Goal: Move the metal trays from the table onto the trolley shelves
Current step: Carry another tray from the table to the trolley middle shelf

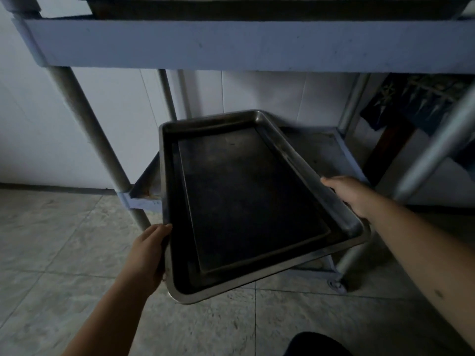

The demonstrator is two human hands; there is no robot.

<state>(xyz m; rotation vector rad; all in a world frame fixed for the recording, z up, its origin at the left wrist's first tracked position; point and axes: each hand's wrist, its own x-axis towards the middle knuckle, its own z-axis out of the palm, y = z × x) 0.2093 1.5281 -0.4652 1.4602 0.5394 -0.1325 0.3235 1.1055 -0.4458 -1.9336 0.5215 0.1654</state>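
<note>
A dark rectangular metal tray (pixel 244 196) is held between both hands, tilted and skewed over the trolley's bottom shelf (pixel 323 150). Its far end reaches over the shelf while its near corner sticks out over the floor. My left hand (pixel 149 253) grips the tray's near-left rim. My right hand (pixel 352 196) grips the right long rim. Another tray (pixel 257 9) rests on the trolley's upper shelf (pixel 231 44) at the top of the view.
Round metal trolley posts stand at left (pixel 90 124) and right (pixel 437 147), flanking the lower shelf. A caster wheel (pixel 336 285) sits at the near right corner. Tiled floor (pixel 64 253) lies below, a white wall behind, and dark patterned cloth (pixel 416 98) hangs at right.
</note>
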